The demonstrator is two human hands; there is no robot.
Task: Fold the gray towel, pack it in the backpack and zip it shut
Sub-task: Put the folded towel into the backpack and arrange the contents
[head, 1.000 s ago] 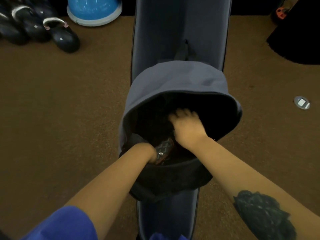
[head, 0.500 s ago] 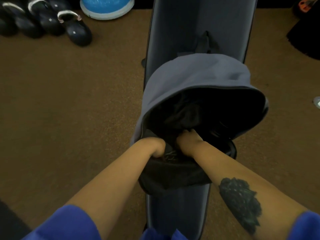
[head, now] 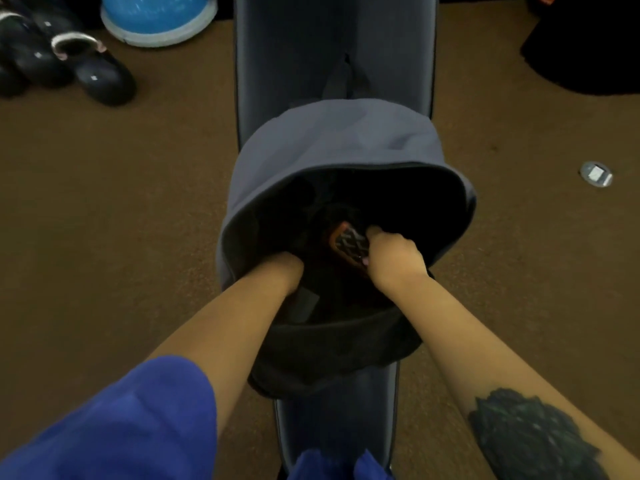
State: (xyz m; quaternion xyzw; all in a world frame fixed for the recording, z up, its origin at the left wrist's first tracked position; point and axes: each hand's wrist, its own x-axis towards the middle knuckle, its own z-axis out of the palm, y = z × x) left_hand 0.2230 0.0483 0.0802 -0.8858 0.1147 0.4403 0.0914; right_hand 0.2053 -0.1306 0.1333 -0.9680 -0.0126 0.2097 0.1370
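We are looking down at a brown carpeted floor [head: 104, 237], with a long padded dark surface [head: 332, 57] running straight away from us down the middle. The gray backpack [head: 339, 143] is lying on that surface, its mouth gaping wide toward us, the zip undone and the inside very dark. Both our forearms are reaching into the opening. Our left hand [head: 280, 273] is sinking past the near rim, and its fingers are hidden in the dark lining, so we cannot tell how they are set. Our right hand [head: 393, 256] is curling its fingers [head: 375, 233] tightly around a small dark patterned object with an orange edge [head: 348, 242] inside the bag. We cannot make out the gray towel in the shadowed interior. Off to the far left, dark kettlebells [head: 69, 60] and a blue dome [head: 156, 15] are sitting on the floor.
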